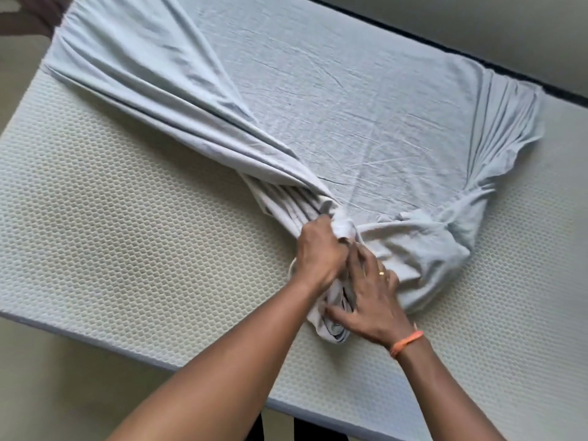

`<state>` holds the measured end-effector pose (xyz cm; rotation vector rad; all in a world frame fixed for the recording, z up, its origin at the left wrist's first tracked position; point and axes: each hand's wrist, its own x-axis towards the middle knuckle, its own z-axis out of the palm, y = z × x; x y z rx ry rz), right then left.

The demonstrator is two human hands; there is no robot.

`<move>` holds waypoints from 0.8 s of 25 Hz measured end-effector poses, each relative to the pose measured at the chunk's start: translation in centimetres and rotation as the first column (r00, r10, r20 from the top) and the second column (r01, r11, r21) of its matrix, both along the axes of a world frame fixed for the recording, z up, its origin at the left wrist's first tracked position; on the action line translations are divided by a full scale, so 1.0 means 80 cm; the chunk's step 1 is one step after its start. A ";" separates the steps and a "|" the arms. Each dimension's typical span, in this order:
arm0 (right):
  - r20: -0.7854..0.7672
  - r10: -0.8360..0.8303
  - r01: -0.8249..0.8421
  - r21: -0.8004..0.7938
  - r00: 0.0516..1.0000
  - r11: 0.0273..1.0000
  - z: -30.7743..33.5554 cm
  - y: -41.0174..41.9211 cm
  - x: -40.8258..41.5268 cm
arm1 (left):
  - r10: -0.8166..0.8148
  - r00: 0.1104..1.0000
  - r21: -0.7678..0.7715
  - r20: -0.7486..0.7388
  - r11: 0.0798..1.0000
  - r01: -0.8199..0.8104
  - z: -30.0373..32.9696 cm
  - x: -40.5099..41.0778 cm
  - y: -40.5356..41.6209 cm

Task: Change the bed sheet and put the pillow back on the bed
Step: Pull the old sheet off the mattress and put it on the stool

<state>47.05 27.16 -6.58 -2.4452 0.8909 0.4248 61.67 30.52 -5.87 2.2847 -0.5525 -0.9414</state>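
Both hands, left hand and right hand, grip the bunched sheet on the bare mattress.

A: Setting? Bedroom in a home.

B: Evidence?

A: Bare off-white mattress with a quilted honeycomb cover fills the view; a pale blue, wrinkled cotton bed sheet lies partly spread and bunched over it.

B: Surroundings?

A: Plain light floor beside the near mattress edge; a dark strip runs along the far edge. Nothing industrial.
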 end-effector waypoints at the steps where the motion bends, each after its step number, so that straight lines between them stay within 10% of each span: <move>1: -0.094 0.007 -0.004 0.028 0.996 1.000 -0.005 -0.001 -0.014 | -0.072 0.990 -0.021 -0.121 0.997 0.070 0.000 -0.005 -0.015; 5: -0.132 -0.126 0.093 -0.227 0.983 0.969 -0.038 -0.023 -0.031 | -0.599 0.710 -0.045 -0.371 0.775 0.630 -0.027 -0.013 -0.042; 11: -0.068 -0.565 0.515 -0.336 0.822 0.789 -0.054 -0.051 -0.037 | -0.948 0.310 0.478 0.070 0.305 0.824 -0.051 0.014 -0.012; 15: 0.159 -0.664 0.683 -0.156 0.731 0.714 -0.061 -0.055 -0.028 | -0.921 0.256 0.474 0.295 0.374 0.798 -0.085 -0.015 0.018; 20: 0.310 -0.617 0.640 0.033 0.723 0.767 -0.051 -0.094 0.001 | -0.716 0.473 0.250 0.513 0.653 0.715 -0.107 -0.018 -0.016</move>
